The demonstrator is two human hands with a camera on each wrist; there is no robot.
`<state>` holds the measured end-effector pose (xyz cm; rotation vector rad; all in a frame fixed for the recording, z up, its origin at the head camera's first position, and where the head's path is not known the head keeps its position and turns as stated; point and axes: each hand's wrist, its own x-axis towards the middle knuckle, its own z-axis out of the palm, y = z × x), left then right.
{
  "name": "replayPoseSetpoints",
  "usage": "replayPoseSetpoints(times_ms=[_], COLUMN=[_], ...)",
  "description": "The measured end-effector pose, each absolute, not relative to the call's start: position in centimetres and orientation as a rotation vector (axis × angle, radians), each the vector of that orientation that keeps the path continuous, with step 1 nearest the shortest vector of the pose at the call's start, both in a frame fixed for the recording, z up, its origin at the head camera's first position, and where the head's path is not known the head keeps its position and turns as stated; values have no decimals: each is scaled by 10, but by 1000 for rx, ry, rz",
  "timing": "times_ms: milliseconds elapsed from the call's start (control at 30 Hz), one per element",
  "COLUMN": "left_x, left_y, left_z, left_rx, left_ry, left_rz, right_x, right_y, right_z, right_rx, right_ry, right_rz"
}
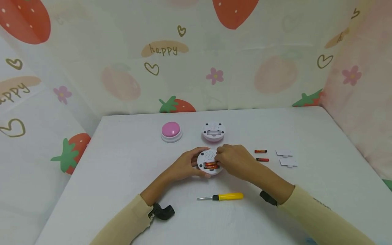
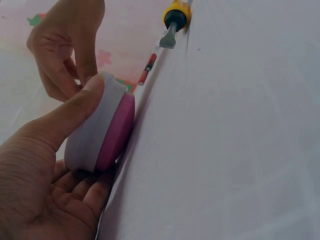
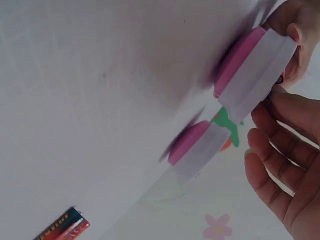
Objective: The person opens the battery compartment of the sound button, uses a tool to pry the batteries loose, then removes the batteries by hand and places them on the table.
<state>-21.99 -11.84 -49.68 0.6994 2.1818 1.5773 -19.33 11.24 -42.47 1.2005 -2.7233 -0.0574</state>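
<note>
A round white button device (image 1: pixel 202 157) is held bottom up, its pink dome (image 2: pixel 117 132) facing the table. My left hand (image 1: pixel 185 165) grips it by the rim, thumb on the near side and fingers round the far side. Two orange-and-black batteries (image 1: pixel 212 167) lie in its open battery compartment; the upper one sits slightly tilted. At that battery's right end my right hand (image 1: pixel 234 160) pinches with thumb and forefinger, its other fingers loosely curled. The fingertips (image 3: pixel 267 112) partly hide the contact.
Behind stand a pink-domed button (image 1: pixel 170 130) and an upturned one (image 1: pixel 213 132) with its compartment open. To the right lie two loose batteries (image 1: pixel 260 151) and two white battery covers (image 1: pixel 284 153). A yellow-handled screwdriver (image 1: pixel 228 196) lies in front.
</note>
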Motion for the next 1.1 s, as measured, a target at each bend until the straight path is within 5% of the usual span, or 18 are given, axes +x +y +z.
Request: replayPoseSetpoints(times_ms=[433,1100], left_x=[-221,-222], left_y=[-115,-120], left_z=[-500,-499], left_rx=[705,712], left_ry=[2128,2185], left_rz=[1603,1563], right_x=[-198,-173], right_y=[126,218], right_z=[-420,-423], right_rx=[1292,1013], right_ry=[-2684,-2699], right_rz=[-52,215])
